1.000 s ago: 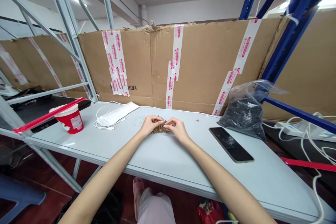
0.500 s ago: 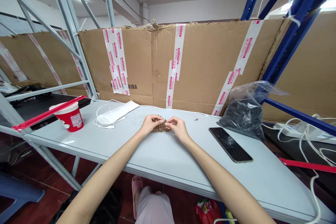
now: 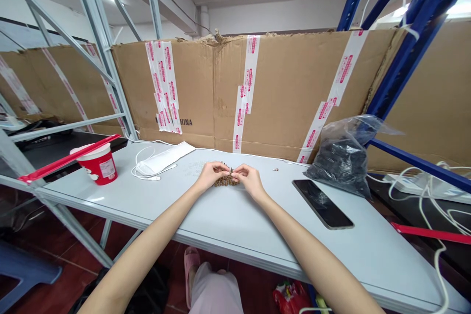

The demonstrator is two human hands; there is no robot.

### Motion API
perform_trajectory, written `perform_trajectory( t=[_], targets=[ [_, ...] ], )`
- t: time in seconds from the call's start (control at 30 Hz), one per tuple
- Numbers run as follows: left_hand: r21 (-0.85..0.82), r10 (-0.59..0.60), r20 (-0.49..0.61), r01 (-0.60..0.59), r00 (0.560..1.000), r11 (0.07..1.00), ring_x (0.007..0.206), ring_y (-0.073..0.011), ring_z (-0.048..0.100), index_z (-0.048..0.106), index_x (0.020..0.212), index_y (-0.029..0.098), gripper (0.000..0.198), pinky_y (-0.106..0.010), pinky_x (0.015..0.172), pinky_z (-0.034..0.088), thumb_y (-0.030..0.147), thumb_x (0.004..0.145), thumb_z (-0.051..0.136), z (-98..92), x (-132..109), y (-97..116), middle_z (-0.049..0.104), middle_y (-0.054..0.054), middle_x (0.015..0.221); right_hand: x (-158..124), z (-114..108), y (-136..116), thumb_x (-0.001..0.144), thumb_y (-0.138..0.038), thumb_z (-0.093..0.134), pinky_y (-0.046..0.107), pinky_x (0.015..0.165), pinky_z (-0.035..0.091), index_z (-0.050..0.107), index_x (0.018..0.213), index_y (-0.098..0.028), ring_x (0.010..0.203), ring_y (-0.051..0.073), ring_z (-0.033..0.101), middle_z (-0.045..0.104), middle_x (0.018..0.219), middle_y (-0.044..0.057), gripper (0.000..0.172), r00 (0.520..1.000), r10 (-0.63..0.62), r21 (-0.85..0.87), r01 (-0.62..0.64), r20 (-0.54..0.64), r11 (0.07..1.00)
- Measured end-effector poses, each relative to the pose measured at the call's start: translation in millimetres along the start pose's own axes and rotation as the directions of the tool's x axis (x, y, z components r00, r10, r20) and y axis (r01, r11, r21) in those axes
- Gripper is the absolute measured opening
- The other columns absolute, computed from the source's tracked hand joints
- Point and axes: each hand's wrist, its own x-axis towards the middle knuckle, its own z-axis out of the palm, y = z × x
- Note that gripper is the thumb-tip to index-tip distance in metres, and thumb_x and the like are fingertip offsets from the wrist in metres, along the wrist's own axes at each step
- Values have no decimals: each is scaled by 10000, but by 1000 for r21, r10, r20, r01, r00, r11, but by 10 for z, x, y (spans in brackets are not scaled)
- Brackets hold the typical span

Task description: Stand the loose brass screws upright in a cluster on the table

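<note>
A cluster of small brass-coloured pieces (image 3: 225,181) lies on the grey-white table between my hands, too small to name by kind. My left hand (image 3: 211,175) is closed in a pinch at the cluster's left and upper side. From the right, my right hand (image 3: 248,178) is pinched too, its fingertips almost meeting those of the left. What sits between the fingertips is tiny, and I cannot make it out. A separate small brownish piece (image 3: 275,170) rests on the table to the right of my hands.
On the right are a black phone (image 3: 323,204) and a clear bag of dark pieces (image 3: 341,162). To the left stand a red cup (image 3: 98,166) and a white power strip or case (image 3: 167,158) with a cable. A cardboard wall (image 3: 287,93) closes off the table's back.
The view has shifted very slightly. Both hands stay pinched together over the brass-coloured cluster, with hardly any visible movement.
</note>
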Motion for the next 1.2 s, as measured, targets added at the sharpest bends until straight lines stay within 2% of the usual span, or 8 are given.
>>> perform_trajectory(
  t=[0.27, 0.47, 0.6, 0.8, 0.93, 1.03, 1.1, 1.2],
  targets=[
    [8, -22, 25, 21, 999, 1000, 506, -76, 423, 659, 722, 135, 235, -214, 500, 348, 352, 633, 672, 24, 3, -27, 594, -8, 623, 8, 37, 33, 510, -369, 748, 304, 586, 512, 575, 642, -170, 544, 166, 610, 613, 559, 14, 295, 997, 78, 85, -78, 2, 993],
    [112, 94, 8, -95, 996, 989, 682, -137, 506, 679, 738, 170, 158, -257, 631, 388, 312, 675, 650, 23, -10, 19, 625, -33, 712, 12, 36, 51, 500, -397, 747, 307, 614, 525, 565, 746, -178, 563, 168, 627, 627, 566, 4, 376, 991, 128, 173, -132, 35, 976],
    [188, 164, 16, -164, 986, 968, 750, -159, 526, 676, 725, 186, 133, -286, 706, 394, 309, 704, 632, 22, -26, 72, 646, -36, 733, 14, 31, 68, 514, -442, 728, 298, 606, 516, 538, 739, -181, 569, 157, 624, 640, 598, 10, 393, 986, 152, 178, -162, 65, 971],
    [249, 238, -12, -227, 971, 941, 766, -162, 532, 670, 724, 193, 133, -294, 741, 400, 319, 716, 629, 12, -35, 117, 648, -31, 741, 4, 17, 53, 651, -549, 579, 205, 493, 397, 533, 668, -162, 546, 100, 538, 618, 632, 18, 390, 980, 97, 5, -100, 174, 995],
    [274, 242, -4, -232, 970, 933, 784, -168, 535, 669, 733, 199, 131, -302, 749, 402, 316, 732, 612, 12, -40, 128, 648, -34, 756, 0, 22, 62, 730, -579, 472, 213, 496, 353, 516, 592, -169, 512, 93, 451, 522, 547, -13, 435, 977, -6, -79, 23, 212, 997],
    [288, 258, 20, -252, 966, 924, 779, -169, 530, 668, 744, 196, 137, -303, 744, 400, 316, 743, 600, 21, -45, 125, 645, -39, 758, 11, 10, 92, 766, -598, 398, 222, 492, 328, 453, 530, -176, 466, 90, 386, 434, 483, -31, 487, 970, -12, -112, 41, 243, 993],
    [295, 270, 30, -267, 962, 918, 776, -168, 525, 666, 746, 197, 135, -301, 741, 399, 315, 745, 599, 24, -46, 118, 641, -37, 754, 15, -15, 100, 793, -597, 339, 225, 500, 325, 443, 532, -179, 463, 95, 378, 424, 477, -29, 504, 966, 6, -152, 34, 257, 988],
    [299, 295, 9, -284, 955, 911, 778, -164, 521, 662, 739, 200, 123, -294, 743, 397, 309, 741, 606, 19, -44, 108, 638, -29, 748, 5, -61, 74, 823, -542, 339, 225, 563, 343, 503, 605, -179, 528, 107, 433, 499, 546, -17, 454, 975, -44, -280, 106, 220, 954]
  ],
)
